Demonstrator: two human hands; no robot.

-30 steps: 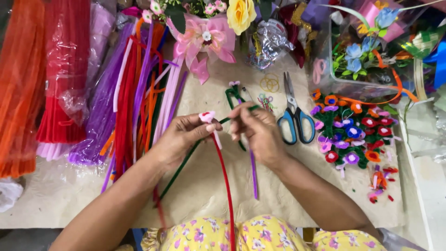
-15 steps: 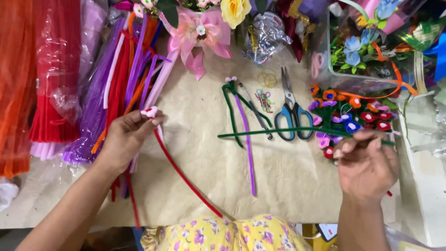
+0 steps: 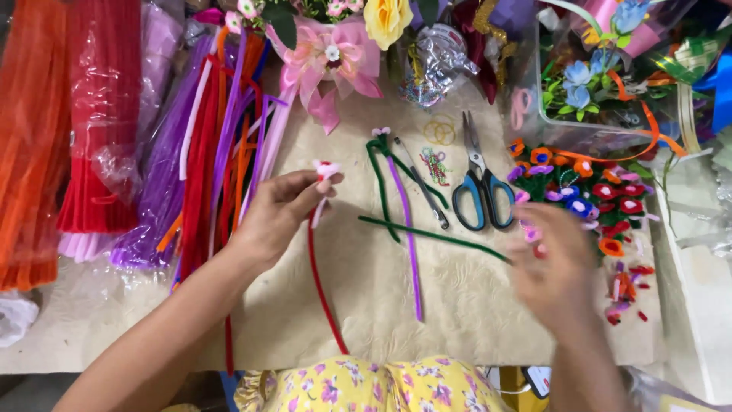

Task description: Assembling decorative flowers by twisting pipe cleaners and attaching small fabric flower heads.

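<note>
Overhead, cream textured bench (image 3: 457, 305): one scissors (image 3: 480, 191), left hand (image 3: 278, 217) fingers pinching one red pipe cleaner (image 3: 320, 282); right hand (image 3: 557, 267) blurred, grip indeterminate.

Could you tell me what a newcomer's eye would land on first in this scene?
Probably the left hand at centre, pinching a red pipe cleaner with a small flower tip. Then the bundles of red and purple pipe cleaners along the left, and the blue-handled scissors right of centre, beside the blurred right hand.
</note>
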